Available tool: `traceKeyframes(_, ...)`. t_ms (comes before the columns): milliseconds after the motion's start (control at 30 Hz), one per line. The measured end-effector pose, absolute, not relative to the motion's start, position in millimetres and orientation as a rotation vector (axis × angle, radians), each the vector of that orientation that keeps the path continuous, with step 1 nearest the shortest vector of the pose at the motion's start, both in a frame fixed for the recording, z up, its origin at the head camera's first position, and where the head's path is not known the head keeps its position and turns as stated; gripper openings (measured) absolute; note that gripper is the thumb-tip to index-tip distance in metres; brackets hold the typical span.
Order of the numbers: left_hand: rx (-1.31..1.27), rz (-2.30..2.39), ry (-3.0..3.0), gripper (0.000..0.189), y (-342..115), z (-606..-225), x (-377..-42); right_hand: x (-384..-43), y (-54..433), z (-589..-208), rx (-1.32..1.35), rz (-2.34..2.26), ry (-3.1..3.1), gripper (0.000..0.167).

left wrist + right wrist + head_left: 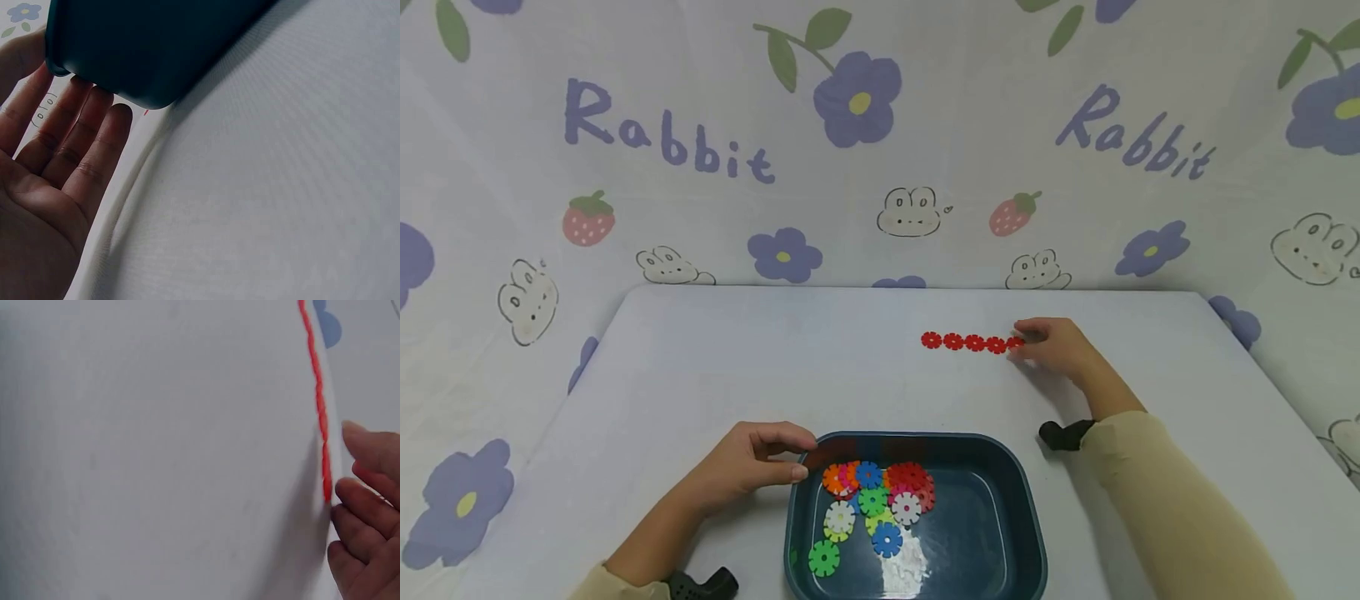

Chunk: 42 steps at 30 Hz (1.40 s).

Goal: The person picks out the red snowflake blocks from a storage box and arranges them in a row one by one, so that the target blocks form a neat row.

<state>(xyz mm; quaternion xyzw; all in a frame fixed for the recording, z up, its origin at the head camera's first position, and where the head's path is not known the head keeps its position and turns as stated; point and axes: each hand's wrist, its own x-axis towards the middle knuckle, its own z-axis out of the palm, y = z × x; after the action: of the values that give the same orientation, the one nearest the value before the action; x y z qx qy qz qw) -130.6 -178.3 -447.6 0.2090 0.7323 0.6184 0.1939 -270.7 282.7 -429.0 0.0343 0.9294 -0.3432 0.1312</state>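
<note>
In the head view, a row of joined red snowflake discs (975,342) lies on the far part of the white table. My right hand (1058,346) is at the row's right end, thumb and index finger apart around the last disc. From the right wrist view, the red row (319,403) appears edge-on, its near end beside the fingertips (350,487). My left hand (752,458) rests its fingertips on the rim of a dark teal tray (1028,508) at the far left corner. Its fingers (94,156) stretch fairly straight toward the tray in the left wrist view.
Inside the tray's left half lie several loose snowflake discs, among them a green one (824,558), a blue one (887,540) and a white one (906,507). A cloth printed with rabbits and flowers (857,100) hangs behind the white table (737,358).
</note>
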Motion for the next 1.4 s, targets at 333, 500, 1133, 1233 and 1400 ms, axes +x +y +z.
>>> traceKeyframes(333,0.608,1.736,2.049,0.024,-178,-447,-132,-226,205,-363,-0.560,-1.126,2.754,0.039)
traceKeyframes(500,0.605,1.730,2.053,0.025,-178,-448,-133,-197,176,-337,-0.907,-1.139,2.688,0.019)
traceKeyframes(1133,0.646,1.781,1.942,0.031,-179,-449,-131,-148,140,-329,-0.898,-0.690,2.144,0.024)
traceKeyframes(1233,0.668,1.774,1.944,0.029,-179,-450,-131,-139,129,-343,-0.841,-0.506,2.206,0.031)
traceKeyframes(1400,0.706,1.771,1.953,0.028,-180,-450,-131,-128,112,-359,-0.755,-0.269,2.386,0.040)
